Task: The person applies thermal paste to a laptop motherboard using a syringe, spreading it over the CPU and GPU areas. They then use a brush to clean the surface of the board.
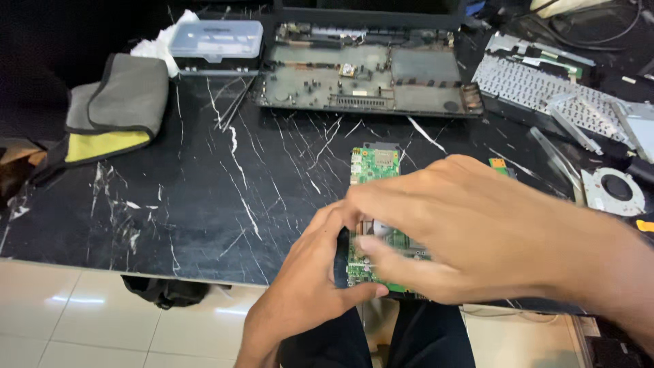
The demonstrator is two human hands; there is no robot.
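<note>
A green laptop circuit board lies at the near edge of the black marble table. My left hand grips the board's near left corner, thumb under its front edge. My right hand hovers over the board's middle, fingers curled down onto it and blurred, covering most of the board. Whether the right fingers pinch a part I cannot tell.
An opened laptop base lies at the back. A clear plastic box and a grey-and-yellow cloth are at the back left. A detached keyboard, metal brackets and a cooling fan sit on the right.
</note>
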